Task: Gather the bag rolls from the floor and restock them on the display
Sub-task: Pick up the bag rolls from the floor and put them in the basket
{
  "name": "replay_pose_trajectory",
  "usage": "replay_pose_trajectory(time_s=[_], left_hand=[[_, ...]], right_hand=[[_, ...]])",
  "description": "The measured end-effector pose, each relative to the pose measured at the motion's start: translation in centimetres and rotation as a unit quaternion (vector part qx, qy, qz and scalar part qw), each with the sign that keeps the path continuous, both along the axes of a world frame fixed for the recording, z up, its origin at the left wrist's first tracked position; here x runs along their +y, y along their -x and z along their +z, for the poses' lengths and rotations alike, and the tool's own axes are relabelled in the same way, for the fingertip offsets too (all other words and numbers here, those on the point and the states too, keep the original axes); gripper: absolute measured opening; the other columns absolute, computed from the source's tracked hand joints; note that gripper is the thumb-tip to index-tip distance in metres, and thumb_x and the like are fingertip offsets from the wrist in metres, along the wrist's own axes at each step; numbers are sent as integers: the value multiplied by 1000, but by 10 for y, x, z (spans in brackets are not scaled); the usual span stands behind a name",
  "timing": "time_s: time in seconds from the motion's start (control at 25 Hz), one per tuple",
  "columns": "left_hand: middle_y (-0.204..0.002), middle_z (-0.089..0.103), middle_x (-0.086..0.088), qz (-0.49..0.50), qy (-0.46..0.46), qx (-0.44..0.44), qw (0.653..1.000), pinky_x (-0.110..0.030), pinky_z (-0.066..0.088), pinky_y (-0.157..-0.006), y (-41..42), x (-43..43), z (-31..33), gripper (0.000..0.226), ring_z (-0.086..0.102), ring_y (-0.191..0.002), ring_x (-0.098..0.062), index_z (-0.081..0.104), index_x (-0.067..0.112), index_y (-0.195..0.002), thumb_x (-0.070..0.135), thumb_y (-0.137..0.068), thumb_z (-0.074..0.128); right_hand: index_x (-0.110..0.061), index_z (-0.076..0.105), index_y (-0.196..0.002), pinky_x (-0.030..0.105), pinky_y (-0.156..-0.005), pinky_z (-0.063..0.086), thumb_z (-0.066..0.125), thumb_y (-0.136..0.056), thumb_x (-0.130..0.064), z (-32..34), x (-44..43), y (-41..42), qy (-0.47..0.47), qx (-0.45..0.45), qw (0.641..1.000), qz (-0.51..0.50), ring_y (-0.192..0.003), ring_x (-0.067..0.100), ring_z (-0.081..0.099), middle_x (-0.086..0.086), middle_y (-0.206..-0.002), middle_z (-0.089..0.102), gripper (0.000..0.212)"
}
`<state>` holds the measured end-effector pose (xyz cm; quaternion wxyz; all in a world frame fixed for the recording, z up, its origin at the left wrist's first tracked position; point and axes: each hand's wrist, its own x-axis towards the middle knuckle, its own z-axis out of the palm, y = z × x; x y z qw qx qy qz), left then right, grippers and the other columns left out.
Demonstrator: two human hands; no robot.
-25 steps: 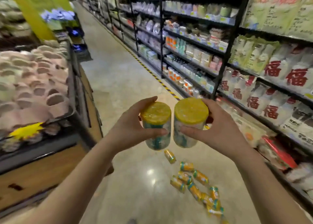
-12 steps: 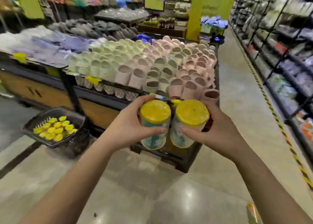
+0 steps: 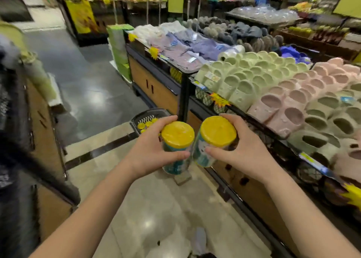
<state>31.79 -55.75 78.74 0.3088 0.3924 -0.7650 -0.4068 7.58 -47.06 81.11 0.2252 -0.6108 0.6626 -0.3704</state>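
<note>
Fingers of my left hand (image 3: 150, 156) curl round a yellow-capped bag roll (image 3: 176, 140), thumb across its near side. My right hand (image 3: 244, 156) grips a second bag roll (image 3: 216, 134) the same way, tilted a little. The two sit close side by side above the floor (image 3: 156, 209); whether they touch I cannot tell. Just beyond my left hand, a dark basket (image 3: 136, 119) stands beside the counter (image 3: 160, 89), with more yellow-topped rolls (image 3: 145, 124) inside. On the counter to the right lie rows of green slippers (image 3: 244, 78) and pink slippers (image 3: 283, 109).
</note>
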Motion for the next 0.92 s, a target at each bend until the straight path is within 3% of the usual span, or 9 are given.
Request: replay_pose_trajectory(time_s=[0.12,0.24,0.4,0.48,0.56,0.64,0.76,0.92], left_hand=[[-125,54,28,64,4,-20,998,-10,47,-91,-10,-64,-6,88,51,-112,16,44,47,-137,50,-63,91],[-126,56,22,117,3,-22,993,-31,53,-98,-8,-136,-10,89,57,-114,2,44,47,-138,51,-63,91],[-122,56,24,185,2,-42,982,-38,54,-97,5,-233,-11,87,57,-111,2,44,45,-135,53,-62,92],[-119,54,26,214,3,-44,976,-32,55,-92,9,-278,-13,84,55,-107,8,43,43,-133,48,-64,92],[-117,53,26,231,-8,-40,972,-15,51,-85,12,-316,-16,81,52,-104,16,44,42,-131,44,-65,92],[-118,53,23,237,-17,-43,970,-7,46,-80,11,-353,-26,81,52,-106,12,45,40,-130,44,-64,93],[-126,50,14,244,-34,-50,968,-25,51,-91,4,-414,-52,85,53,-113,0,46,41,-131,48,-61,93],[-131,46,14,246,-68,-64,965,-34,51,-98,-13,-495,-94,91,50,-119,-6,43,40,-137,49,-62,92]], right_hand=[[-53,42,-127,12,-78,44,88,-68,-55,-9,-96,-7,-8,1,998,61,-103,-16,53,-31,-117,55,75],[-53,41,-124,18,-78,48,88,-67,-55,-14,-191,-2,-8,6,993,117,-100,-11,57,-30,-112,57,73],[-56,41,-122,31,-84,54,85,-63,-67,-10,-315,18,-25,25,985,170,-99,-4,61,-27,-110,60,75],[-54,42,-124,29,-83,53,87,-63,-65,-9,-374,23,-33,22,981,192,-99,-3,61,-25,-111,61,77],[-52,42,-124,25,-81,52,88,-65,-60,-10,-420,22,-35,22,976,216,-99,-5,60,-25,-111,60,75],[-50,43,-126,22,-81,51,88,-65,-58,-20,-460,19,-43,17,972,230,-99,-8,59,-26,-112,58,76],[-50,42,-126,18,-80,48,87,-64,-62,-47,-520,14,-63,16,970,234,-100,-11,56,-30,-113,56,78],[-45,39,-129,14,-76,45,87,-67,-57,-83,-594,2,-105,17,968,226,-102,-6,56,-28,-114,54,80]])
